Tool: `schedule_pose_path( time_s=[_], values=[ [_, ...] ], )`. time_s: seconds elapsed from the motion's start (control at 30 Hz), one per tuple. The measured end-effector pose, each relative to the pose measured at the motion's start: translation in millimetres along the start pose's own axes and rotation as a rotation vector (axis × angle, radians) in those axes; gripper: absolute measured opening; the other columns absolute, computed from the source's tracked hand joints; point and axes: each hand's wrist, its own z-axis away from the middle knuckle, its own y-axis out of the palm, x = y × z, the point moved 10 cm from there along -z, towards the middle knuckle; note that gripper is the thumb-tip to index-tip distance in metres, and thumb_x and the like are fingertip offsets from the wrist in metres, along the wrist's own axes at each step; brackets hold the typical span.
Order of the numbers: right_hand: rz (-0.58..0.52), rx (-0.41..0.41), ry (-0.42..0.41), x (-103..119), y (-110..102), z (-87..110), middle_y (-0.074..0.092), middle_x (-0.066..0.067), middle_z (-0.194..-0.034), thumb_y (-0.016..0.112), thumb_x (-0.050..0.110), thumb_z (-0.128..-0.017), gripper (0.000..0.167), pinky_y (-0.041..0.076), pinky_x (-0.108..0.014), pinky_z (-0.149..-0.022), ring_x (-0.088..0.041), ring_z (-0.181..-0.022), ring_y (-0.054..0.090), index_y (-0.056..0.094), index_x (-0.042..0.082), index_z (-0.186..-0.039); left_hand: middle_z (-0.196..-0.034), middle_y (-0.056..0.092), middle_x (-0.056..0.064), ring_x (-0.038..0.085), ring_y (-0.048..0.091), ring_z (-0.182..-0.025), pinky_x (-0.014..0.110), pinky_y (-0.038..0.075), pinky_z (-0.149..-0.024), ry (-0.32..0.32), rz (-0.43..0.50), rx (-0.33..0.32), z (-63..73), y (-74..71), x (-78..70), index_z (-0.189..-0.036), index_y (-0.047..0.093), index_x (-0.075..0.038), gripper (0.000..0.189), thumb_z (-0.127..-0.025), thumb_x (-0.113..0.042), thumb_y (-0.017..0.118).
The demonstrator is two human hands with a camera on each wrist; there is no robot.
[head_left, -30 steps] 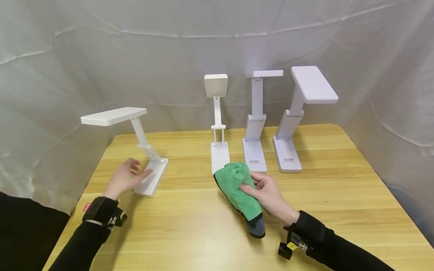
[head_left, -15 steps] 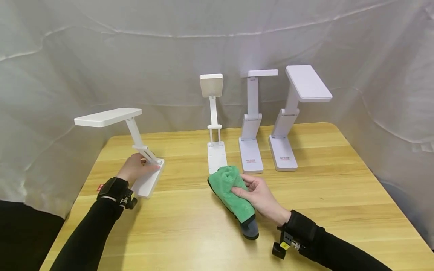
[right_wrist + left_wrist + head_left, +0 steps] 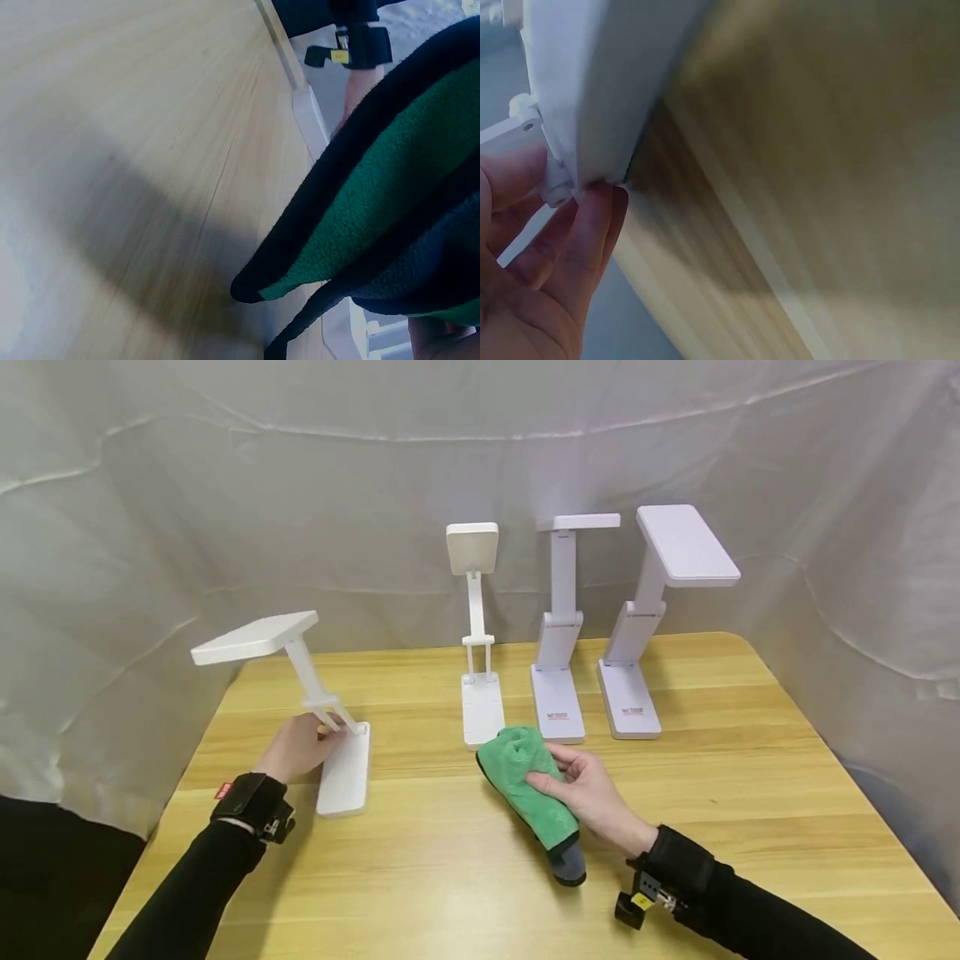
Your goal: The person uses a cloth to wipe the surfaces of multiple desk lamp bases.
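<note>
In the head view, my left hand [image 3: 298, 747] grips a white folding desk lamp [image 3: 347, 774] at the back end of its base, by the lower hinge. The left wrist view has the thumb at the hinge and the fingers under the edge of the base [image 3: 604, 90]. This lamp stands unfolded, its flat head [image 3: 255, 637] pointing left. My right hand [image 3: 592, 793] pinches a bunched green cloth [image 3: 525, 781] with black edging and a grey underside, above the table. Close up in the right wrist view, the cloth [image 3: 375, 195] hides most of that hand.
Three more white desk lamps stand in a row at the back: the left one [image 3: 482, 710], the middle one [image 3: 557, 706] and the right one [image 3: 630, 697]. The wooden table [image 3: 750, 827] ends at a grey curtain [image 3: 360, 527]. A small red tag [image 3: 222, 791] lies near the left edge.
My left hand has moved from beside the lamp base to the hinge and taken hold. The lamp has turned, its base now pointing more straight toward me. The right hand keeps the cloth nearly still.
</note>
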Motion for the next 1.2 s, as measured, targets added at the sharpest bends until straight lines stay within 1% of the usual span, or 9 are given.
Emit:
schedule_pose_path(
  time_s=[0.13,0.33,0.47,0.6,0.87,0.93,1.0,1.1,1.2],
  values=[
    [0.008,-0.004,-0.004,-0.3,-7.0,1.8,0.073,0.02,-0.113,0.066,0.006,-0.095,0.051,0.061,-0.022,-0.081,-0.003,-0.098,0.071,0.049,-0.01,-0.141,-0.096,0.075,0.021,0.029,0.071,-0.081,0.035,0.059,-0.066,0.032,-0.034,0.005,12.4,7.2,-17.5,-0.111,0.071,0.003,0.023,-0.093,-0.011,0.069],
    [0.032,-0.031,0.001,1.6,-19.3,6.3,0.073,0.022,-0.109,0.065,0.005,-0.096,0.05,0.061,-0.022,-0.078,-0.002,-0.094,0.072,0.048,-0.013,-0.14,-0.07,0.066,0.003,0.009,0.052,-0.058,0.022,0.044,-0.049,0.064,-0.082,0.05,29.7,28.8,-53.9,-0.107,0.073,0.001,0.026,-0.09,-0.018,0.074],
    [0.081,-0.075,0.0,4.5,-27.5,9.0,0.076,0.005,-0.117,0.067,0.007,-0.095,0.049,0.061,-0.022,-0.079,-0.002,-0.095,0.072,0.052,-0.012,-0.138,-0.061,0.055,-0.003,0.005,0.041,-0.051,0.019,0.035,-0.044,0.11,-0.078,0.034,38.4,42.8,-81.5,-0.089,0.072,-0.004,0.016,-0.088,-0.019,0.076],
    [0.158,-0.109,-0.006,6.3,-32.2,11.2,0.071,-0.016,-0.125,0.069,0.009,-0.094,0.048,0.062,-0.024,-0.078,-0.002,-0.094,0.071,0.056,-0.007,-0.137,-0.059,0.051,-0.005,0.003,0.038,-0.049,0.018,0.031,-0.041,0.135,-0.069,0.019,41.8,57.1,-104.7,-0.078,0.066,-0.009,0.02,-0.087,-0.022,0.077],
    [0.273,-0.113,-0.153,20.5,-29.6,13.8,0.07,-0.024,-0.123,0.072,0.006,-0.091,0.045,0.062,-0.027,-0.072,-0.003,-0.092,0.07,0.062,-0.003,-0.133,-0.061,0.05,-0.006,0.004,0.038,-0.05,0.018,0.032,-0.041,0.162,-0.034,0.058,36.6,84.0,-137.2,-0.075,0.063,-0.011,0.023,-0.088,-0.026,0.076],
    [0.296,-0.107,-0.18,23.1,-28.5,13.9,0.07,-0.025,-0.121,0.073,0.004,-0.09,0.044,0.063,-0.027,-0.071,-0.001,-0.09,0.07,0.062,-0.003,-0.132,-0.065,0.056,-0.005,0.003,0.044,-0.053,0.017,0.037,-0.044,0.181,0.009,0.077,35.5,89.6,-143.2,-0.084,0.067,-0.01,0.019,-0.089,-0.025,0.076],
    [0.315,-0.103,-0.19,25.5,-28.1,14.4,0.071,-0.026,-0.118,0.073,0.002,-0.089,0.044,0.063,-0.028,-0.069,0.0,-0.087,0.069,0.062,-0.004,-0.131,-0.074,0.065,-0.003,0.003,0.054,-0.059,0.017,0.046,-0.05,0.206,0.054,0.111,35.1,95.2,-147.4,-0.099,0.069,-0.009,0.024,-0.087,-0.026,0.079],
    [0.361,-0.105,-0.214,32.7,-26.7,15.6,0.072,-0.027,-0.114,0.073,0.0,-0.089,0.044,0.063,-0.028,-0.066,0.0,-0.084,0.069,0.062,-0.005,-0.131,-0.097,0.073,-0.001,0.008,0.067,-0.081,0.025,0.059,-0.073,0.234,0.106,0.176,33.9,101.2,-150.1,-0.125,0.063,-0.008,0.056,-0.078,-0.028,0.087],
    [0.453,-0.101,-0.294,47.2,-17.9,15.0,0.073,-0.024,-0.113,0.076,0.0,-0.086,0.045,0.063,-0.027,-0.068,-0.005,-0.086,0.07,0.064,-0.004,-0.129,-0.114,0.069,0.001,0.016,0.068,-0.1,0.036,0.059,-0.091,0.257,0.09,0.222,29.9,102.7,-149.5,-0.134,0.057,-0.006,0.08,-0.067,-0.029,0.094]
  ],
)
